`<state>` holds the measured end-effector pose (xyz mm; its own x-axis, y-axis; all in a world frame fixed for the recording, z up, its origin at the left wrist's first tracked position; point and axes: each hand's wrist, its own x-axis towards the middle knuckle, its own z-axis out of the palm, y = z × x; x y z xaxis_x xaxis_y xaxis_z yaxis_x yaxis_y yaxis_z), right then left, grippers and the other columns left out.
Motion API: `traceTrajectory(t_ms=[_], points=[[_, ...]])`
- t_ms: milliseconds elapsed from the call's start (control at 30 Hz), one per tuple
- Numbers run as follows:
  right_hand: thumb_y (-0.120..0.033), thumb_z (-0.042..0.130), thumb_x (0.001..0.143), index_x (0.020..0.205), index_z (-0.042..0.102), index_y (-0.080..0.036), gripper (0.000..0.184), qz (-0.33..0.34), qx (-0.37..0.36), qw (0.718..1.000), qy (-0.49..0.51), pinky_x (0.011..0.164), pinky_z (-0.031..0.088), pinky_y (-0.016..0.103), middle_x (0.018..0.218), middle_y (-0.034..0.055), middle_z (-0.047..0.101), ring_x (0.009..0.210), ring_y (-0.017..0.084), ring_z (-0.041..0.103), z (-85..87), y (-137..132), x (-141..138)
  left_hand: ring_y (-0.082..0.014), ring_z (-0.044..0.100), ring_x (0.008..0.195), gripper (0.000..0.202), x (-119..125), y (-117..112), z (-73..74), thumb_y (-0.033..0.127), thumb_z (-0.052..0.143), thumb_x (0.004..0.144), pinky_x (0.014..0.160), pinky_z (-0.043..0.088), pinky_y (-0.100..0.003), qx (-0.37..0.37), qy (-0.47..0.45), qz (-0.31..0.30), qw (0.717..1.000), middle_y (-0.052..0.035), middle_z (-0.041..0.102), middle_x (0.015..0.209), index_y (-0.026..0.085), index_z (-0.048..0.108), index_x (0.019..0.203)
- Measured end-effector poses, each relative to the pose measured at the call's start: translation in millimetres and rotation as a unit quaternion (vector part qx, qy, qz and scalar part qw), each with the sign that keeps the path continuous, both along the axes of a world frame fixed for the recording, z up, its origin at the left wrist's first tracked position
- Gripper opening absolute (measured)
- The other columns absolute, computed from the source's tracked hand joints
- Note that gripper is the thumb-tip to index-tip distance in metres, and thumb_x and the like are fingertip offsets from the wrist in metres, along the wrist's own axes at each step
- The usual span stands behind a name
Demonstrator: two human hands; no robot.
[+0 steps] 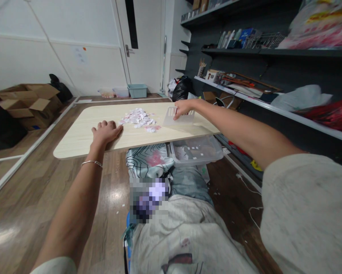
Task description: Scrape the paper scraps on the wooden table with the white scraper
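While the left hand lies palm down on the bench, the right hand holds a translucent panel. The right grip is closed on the panel's slotted upper edge, thumb on the face nearer the wearer, at about mid-length. The panel is on the right part of the bench, right of the scraps and apart from the main pile. Its long axis runs left to right, roughly along the bench; its slots point up and away from the wearer, its plain edge down and toward the wearer. Whether that plain edge touches the bench cannot be told.

The left grip is open and no object is seen in it; its fingers point away from the wearer, and the thumb points right, just beside the scraps. The scraps form a loose white heap near the bench's middle, with some pink among them.

Below the bench's near edge is a translucent tub, long axis left to right, containing small pale bits. A black-lined cloth lies just left of it. Beyond the bench, a blue bin stands before a door.
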<state>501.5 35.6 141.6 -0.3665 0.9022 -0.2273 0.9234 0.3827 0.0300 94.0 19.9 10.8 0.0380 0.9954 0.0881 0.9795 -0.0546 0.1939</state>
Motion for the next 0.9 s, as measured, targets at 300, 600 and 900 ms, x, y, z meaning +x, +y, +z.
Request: traceTrajectory(t_ms=[300, 600, 900], points=[[-0.048, 0.102, 0.089, 0.136, 0.091, -0.004, 0.066, -0.041, -0.008, 0.999, -0.023, 0.090, 0.060, 0.032, 0.122, 0.0163, 0.092, 0.112, 0.031, 0.085, 3.5, -16, -13, -0.0522, 0.056, 0.164, 0.074, 2, -1, -3.3, 0.063, 0.036, 0.114, 0.134, 0.044, -0.071, 0.005, 0.008, 0.009, 1.000, -0.0327, 0.066, 0.171, 0.016, 0.076, 0.154], [-0.044, 0.103, 0.084, 0.126, 0.093, -0.007, 0.057, -0.006, -0.032, 0.999, -0.027, 0.089, 0.057, 0.029, 0.118, 0.0141, 0.093, 0.110, 0.029, 0.086, 8.1, -23, -39, -0.0528, 0.058, 0.162, 0.071, 4, 3, -10.9, 0.062, 0.037, 0.113, 0.131, 0.045, -0.073, 0.023, -0.007, 0.005, 1.000, -0.0335, 0.068, 0.168, 0.018, 0.077, 0.152], [-0.038, 0.100, 0.088, 0.125, 0.093, -0.006, 0.049, 0.031, -0.036, 0.999, -0.018, 0.083, 0.055, 0.029, 0.115, 0.0133, 0.093, 0.104, 0.027, 0.084, 8.3, -31, -69, -0.0532, 0.056, 0.163, 0.070, 3, 2, -10.5, 0.062, 0.035, 0.112, 0.132, 0.042, -0.074, 0.020, -0.010, 0.005, 1.000, -0.0331, 0.068, 0.167, 0.019, 0.077, 0.147]])
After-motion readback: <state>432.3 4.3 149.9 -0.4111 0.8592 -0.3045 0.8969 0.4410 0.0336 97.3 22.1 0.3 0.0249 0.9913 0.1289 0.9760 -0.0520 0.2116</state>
